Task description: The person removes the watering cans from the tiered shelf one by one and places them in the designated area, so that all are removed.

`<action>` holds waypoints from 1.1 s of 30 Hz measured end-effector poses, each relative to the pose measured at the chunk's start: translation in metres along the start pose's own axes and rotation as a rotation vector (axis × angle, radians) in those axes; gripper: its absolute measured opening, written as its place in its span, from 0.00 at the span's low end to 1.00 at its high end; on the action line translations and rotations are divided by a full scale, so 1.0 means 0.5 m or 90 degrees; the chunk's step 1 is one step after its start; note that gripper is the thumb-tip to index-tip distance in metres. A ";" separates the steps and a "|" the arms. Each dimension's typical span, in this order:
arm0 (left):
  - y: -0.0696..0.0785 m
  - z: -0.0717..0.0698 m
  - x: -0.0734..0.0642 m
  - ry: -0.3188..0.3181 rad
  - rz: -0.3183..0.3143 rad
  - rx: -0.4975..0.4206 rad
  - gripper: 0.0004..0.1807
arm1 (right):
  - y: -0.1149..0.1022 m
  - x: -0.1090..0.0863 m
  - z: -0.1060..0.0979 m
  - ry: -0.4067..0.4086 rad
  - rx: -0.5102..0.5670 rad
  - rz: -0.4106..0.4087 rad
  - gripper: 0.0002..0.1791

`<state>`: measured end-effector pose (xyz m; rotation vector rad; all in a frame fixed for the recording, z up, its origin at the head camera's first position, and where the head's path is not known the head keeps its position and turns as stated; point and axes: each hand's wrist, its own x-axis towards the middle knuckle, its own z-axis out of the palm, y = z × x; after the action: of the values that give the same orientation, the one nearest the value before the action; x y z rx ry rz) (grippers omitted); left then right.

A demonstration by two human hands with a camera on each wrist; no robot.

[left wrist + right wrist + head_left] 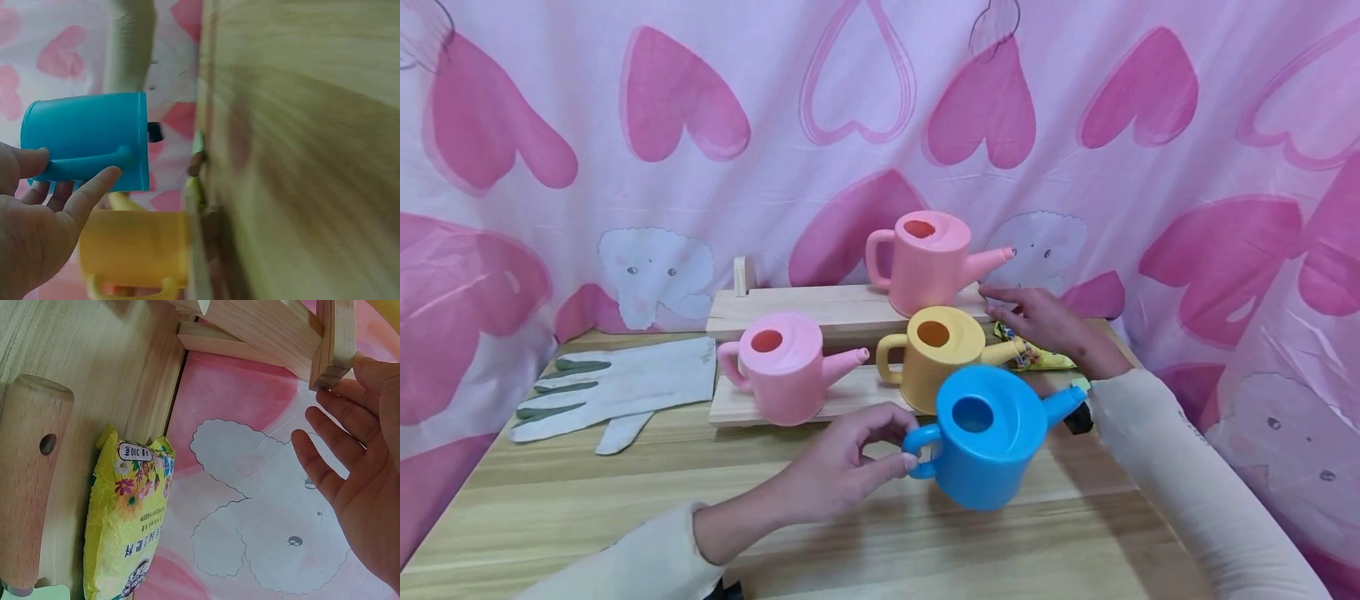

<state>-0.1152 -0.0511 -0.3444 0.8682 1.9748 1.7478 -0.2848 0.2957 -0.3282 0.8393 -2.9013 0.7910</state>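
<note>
Your left hand holds the blue watering can by its handle, pinched between the thumb and the fingers, and the left wrist view shows that can clear of the desk, roughly upright, with its spout pointing away from your palm toward your right sleeve. Your right hand is spread, its fingers mostly straight, and it touches the right end of the upper board of a wooden stand; the thumb and forefinger meet the board's end there, while the other fingers reach out loosely. On that upper board, near the end you touch, stands the coral watering can, spout to the right. In front of it, on the lower board, you have the light pink watering can to the left and the yellow watering can to the right, just behind the blue one as the head view sees it. Below your right hand, a yellow printed packet lies on the desk, near a tool with a wooden handle. Left of the stand lie pale gloves, and a pink curtain patterned with hearts hangs behind everything.
</note>
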 end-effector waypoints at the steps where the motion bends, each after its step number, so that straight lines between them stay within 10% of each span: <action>1: -0.007 0.003 0.001 -0.003 -0.012 0.005 0.10 | 0.000 0.000 0.000 -0.001 0.000 0.002 0.26; 11: -0.076 0.030 0.017 -0.028 -0.018 0.026 0.09 | 0.006 0.004 0.003 -0.010 0.013 -0.002 0.27; 33: -0.123 0.067 0.060 -0.041 -0.026 0.053 0.10 | 0.004 0.002 -0.005 -0.013 0.015 -0.002 0.27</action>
<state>-0.1291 -0.0090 -0.4063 0.8942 2.0207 1.6059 -0.2870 0.2979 -0.3270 0.8578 -2.9130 0.8225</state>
